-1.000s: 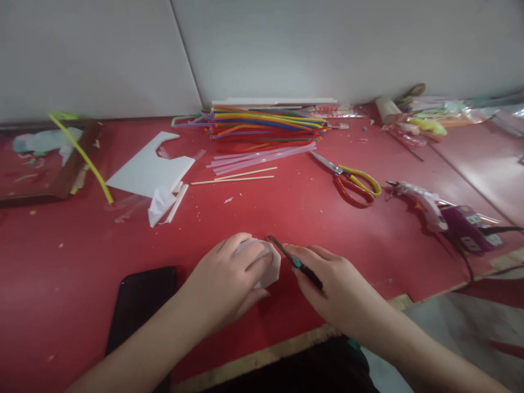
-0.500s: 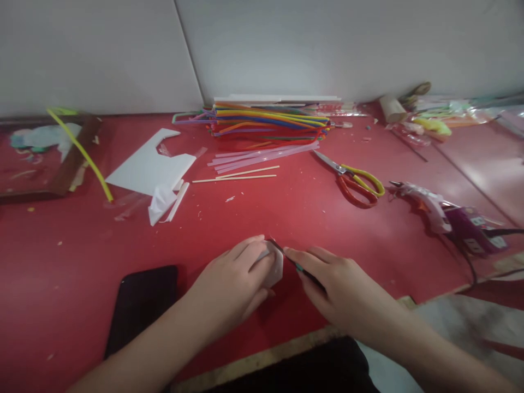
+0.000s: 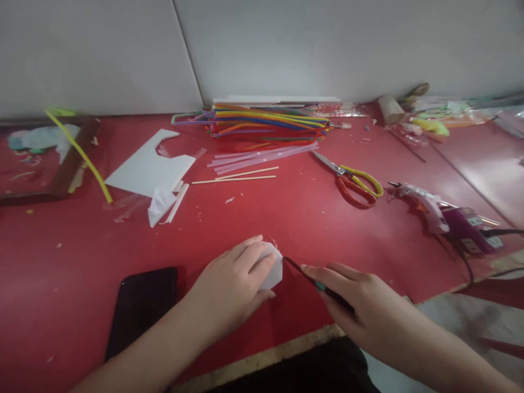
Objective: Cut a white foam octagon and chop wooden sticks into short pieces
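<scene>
My left hand (image 3: 241,273) is closed on a small white board piece (image 3: 275,271) with angled edges, the fingers lying over it and the thumb at its near side. Part of the piece is hidden under those fingers. My right hand (image 3: 350,292) grips a dark craft knife (image 3: 303,273) with a green part on its handle. The knife's tip points at the right edge of the white piece; whether it touches is too fine to tell. Thin shavings lie at the piece's far edge.
Scissors (image 3: 354,183), a hot glue gun (image 3: 423,204) and a purple box (image 3: 469,232) lie to the right. A black phone (image 3: 141,305) rests left of my forearm. Farther back are a cut white sheet (image 3: 143,166), thin sticks (image 3: 245,177), glue sticks (image 3: 262,157) and colourful pipe cleaners (image 3: 270,123).
My right hand and the knife have moved right and toward me, the blade drawing back from the far edge of the white piece. My left hand stays nearly still.
</scene>
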Demonstrator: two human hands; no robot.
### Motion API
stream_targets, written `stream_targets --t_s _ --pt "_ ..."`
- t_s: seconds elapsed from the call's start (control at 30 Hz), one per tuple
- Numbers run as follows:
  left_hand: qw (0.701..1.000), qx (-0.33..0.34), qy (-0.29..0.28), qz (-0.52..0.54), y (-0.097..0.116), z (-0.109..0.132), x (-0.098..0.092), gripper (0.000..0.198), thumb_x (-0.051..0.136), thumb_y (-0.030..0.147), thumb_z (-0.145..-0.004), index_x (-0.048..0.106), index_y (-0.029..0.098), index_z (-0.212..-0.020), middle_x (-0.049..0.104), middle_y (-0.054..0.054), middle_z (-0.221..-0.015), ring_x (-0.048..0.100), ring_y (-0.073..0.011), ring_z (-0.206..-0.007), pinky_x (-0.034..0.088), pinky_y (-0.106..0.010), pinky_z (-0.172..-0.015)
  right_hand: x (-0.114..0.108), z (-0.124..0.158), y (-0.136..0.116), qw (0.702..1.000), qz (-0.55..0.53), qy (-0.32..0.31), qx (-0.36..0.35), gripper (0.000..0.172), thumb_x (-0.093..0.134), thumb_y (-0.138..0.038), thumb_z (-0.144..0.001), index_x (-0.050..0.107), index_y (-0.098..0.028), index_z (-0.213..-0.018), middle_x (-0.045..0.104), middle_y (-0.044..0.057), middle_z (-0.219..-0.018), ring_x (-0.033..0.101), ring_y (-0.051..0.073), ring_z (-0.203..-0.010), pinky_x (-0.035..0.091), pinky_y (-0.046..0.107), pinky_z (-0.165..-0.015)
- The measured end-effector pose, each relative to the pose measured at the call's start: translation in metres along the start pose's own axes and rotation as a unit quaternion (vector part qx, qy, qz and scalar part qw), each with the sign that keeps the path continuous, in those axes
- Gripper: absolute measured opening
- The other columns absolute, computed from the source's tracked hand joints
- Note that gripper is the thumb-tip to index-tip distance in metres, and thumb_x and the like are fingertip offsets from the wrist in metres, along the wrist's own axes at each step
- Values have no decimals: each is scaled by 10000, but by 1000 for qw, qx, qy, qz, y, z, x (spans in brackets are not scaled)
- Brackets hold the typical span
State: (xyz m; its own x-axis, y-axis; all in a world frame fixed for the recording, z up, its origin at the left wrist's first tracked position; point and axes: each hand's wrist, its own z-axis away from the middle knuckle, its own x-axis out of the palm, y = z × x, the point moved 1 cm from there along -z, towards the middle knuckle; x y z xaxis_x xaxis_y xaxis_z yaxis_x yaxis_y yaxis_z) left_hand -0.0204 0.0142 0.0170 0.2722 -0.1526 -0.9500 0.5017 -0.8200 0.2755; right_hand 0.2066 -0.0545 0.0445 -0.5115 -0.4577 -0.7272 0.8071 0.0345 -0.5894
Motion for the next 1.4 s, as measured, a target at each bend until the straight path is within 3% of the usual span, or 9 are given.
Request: stream_targets --t_s 0.17,0.3,0.57,0.73,0.9,1.0,1.1,1.2,1.4 --pt "1000 -7 6 -22 -4 0 -3 487 758 409 -737 634 95 -1087 651 -186 -1108 635 -364 -1017 587 -515 -807 -3 -7 5 995 -22 93 -17 478 457 -164 -897 494 -324 -1346 651 35 -1157 660 170 -1010 535 314 -864" --pt "1000 -14 0 -28 -3 -1 -6 535 791 451 -691 636 104 -1069 626 -203 -1172 623 -362 -1015 583 -510 -797 -2 -17 7 992 -2 119 -30 450 457 -181 -918 503 -310 -1346 656 36 -1067 670 163 -901 533 299 -794" --pt "1000 -4 27 -1 1 1 -6 550 745 385 -740 561 93 -1169 636 -183 -1205 571 -370 -1117 536 -536 -911 -8 -49 28 944 261 201 10 407 457 -285 -959 533 -325 -1358 575 80 -960 564 192 -668 454 323 -569" --pt "993 43 112 0 2 -1 -14 446 651 169 -814 492 99 -1224 608 -175 -1283 542 -328 -1211 503 -491 -980 -9 -68 41 937 247 240 -63 382 468 -258 -953 588 -278 -1314 573 122 -1035 557 260 -907 490 419 -758" --pt "987 56 150 21 1 -1 -19 416 652 124 -798 482 129 -1178 601 -170 -1299 524 -313 -1249 469 -477 -1013 -9 -74 25 925 137 311 -170 309 480 -218 -936 636 -219 -1202 592 131 -1148 551 271 -1048 471 480 -898" --pt "980 -8 189 57 -3 0 -18 518 701 213 -769 454 145 -1219 592 -178 -1284 547 -315 -1216 461 -489 -1016 4 -72 11 940 100 256 -202 343 426 -188 -948 586 -195 -1251 621 128 -1198 569 252 -1097 468 470 -955" --pt "941 -134 265 165 -12 -1 -15 611 762 305 -714 447 188 -1224 552 -159 -1307 544 -320 -1209 466 -497 -999 28 -68 -1 954 163 186 -172 501 431 -296 -954 440 -58 -1395 461 215 -1439 376 322 -1360 360 526 -1088" --pt "851 -230 341 328 -23 -6 -10 521 729 365 -758 474 220 -1190 554 -123 -1290 571 -289 -1176 503 -460 -952 47 -70 -12 956 205 145 -155 712 419 -476 -949 298 -11 -1474 234 217 -1564 146 323 -1465 242 515 -1162" --pt "716 -243 485 440 -43 -8 -4 370 656 427 -832 546 215 -1115 586 -92 -1213 588 -253 -1147 532 -402 -908 48 -127 -43 968 177 118 -130 866 331 -621 -929 204 17 -1501 132 199 -1585 92 299 -1475 105 479 -1198"
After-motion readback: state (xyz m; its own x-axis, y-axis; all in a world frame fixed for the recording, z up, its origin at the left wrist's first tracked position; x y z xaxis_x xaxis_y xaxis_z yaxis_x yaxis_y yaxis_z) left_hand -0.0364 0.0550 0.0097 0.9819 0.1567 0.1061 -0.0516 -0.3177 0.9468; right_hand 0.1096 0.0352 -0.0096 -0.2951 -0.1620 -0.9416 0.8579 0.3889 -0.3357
